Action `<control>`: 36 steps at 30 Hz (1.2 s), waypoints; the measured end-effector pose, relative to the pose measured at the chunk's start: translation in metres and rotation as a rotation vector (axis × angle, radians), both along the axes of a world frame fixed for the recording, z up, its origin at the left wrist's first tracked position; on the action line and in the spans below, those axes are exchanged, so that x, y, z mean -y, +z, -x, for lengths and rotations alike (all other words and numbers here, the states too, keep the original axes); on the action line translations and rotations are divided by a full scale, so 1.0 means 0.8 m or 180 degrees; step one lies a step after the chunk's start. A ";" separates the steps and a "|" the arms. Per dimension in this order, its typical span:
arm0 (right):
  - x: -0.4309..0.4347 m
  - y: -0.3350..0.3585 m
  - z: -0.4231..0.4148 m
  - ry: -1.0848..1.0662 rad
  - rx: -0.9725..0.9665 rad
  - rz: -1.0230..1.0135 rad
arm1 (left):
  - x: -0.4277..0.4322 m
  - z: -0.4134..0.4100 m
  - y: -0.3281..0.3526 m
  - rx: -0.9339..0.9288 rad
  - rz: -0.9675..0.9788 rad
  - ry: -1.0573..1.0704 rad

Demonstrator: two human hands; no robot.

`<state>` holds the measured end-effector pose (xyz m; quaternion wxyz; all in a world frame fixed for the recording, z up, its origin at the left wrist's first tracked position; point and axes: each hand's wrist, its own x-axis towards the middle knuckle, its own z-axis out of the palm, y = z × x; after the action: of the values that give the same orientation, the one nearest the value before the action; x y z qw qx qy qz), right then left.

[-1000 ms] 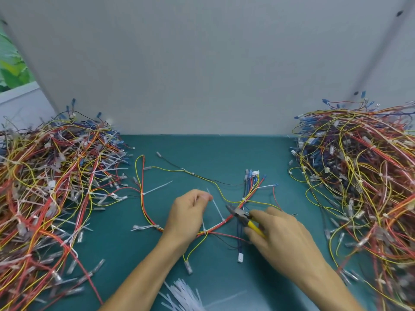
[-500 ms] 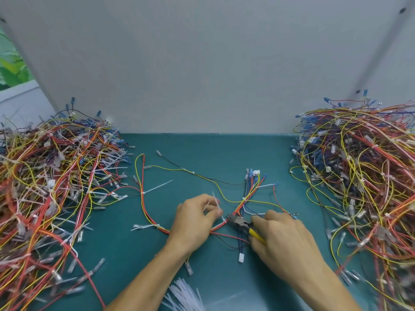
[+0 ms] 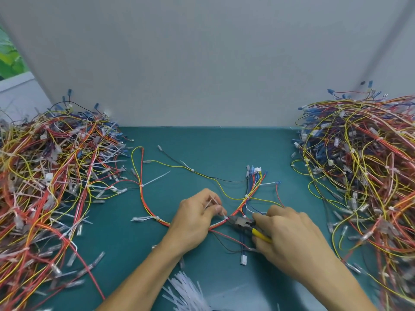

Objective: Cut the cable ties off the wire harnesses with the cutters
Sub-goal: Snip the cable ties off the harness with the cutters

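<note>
One wire harness (image 3: 143,198) of red, orange and yellow wires lies spread on the green mat between my hands. My left hand (image 3: 195,218) pinches the tail of a white cable tie (image 3: 221,209) on the bundle. My right hand (image 3: 289,239) grips the yellow-handled cutters (image 3: 243,223). The cutter jaws touch the bundle right at that tie. Other white ties (image 3: 155,179) remain along the harness, further left.
Big tangled piles of harnesses sit at the left (image 3: 45,187) and right (image 3: 363,176). A heap of cut white tie pieces (image 3: 186,292) lies near the front edge. A grey wall (image 3: 202,63) closes the back of the green mat (image 3: 202,142).
My left hand slid right along the bundle and took the tie's tail. The cutters moved down and left until their jaws reached the tie.
</note>
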<state>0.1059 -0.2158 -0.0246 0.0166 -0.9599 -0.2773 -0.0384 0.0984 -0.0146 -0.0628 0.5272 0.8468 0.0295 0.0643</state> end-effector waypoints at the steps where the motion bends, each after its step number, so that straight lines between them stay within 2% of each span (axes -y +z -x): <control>1: 0.000 -0.001 0.000 -0.0002 0.0015 -0.0005 | 0.000 0.000 -0.001 0.0010 -0.0011 -0.0012; 8: -0.009 0.000 0.004 -0.0008 0.0212 -0.0127 | -0.002 0.000 -0.004 0.0034 0.0034 0.0008; 14: -0.012 0.002 0.004 -0.0164 0.0373 0.0267 | -0.003 -0.001 -0.006 0.0069 0.0080 0.0013; 24: -0.017 0.010 0.007 -0.0129 0.0311 0.0434 | -0.003 -0.002 -0.005 0.0076 -0.0037 -0.0019; 27: -0.018 0.008 0.006 -0.0178 0.0363 0.0655 | -0.003 -0.002 -0.005 0.0084 -0.0007 -0.0039; 34: -0.016 0.001 0.000 0.0052 0.0266 0.0453 | -0.002 -0.002 -0.003 0.0057 0.0093 -0.0133; 36: -0.014 -0.004 -0.002 -0.0005 0.0057 0.0493 | -0.001 0.000 -0.002 0.0091 0.0039 -0.0119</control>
<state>0.1073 -0.2044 -0.0276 -0.0601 -0.9581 -0.2788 -0.0254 0.0988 -0.0135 -0.0642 0.5339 0.8429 0.0066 0.0663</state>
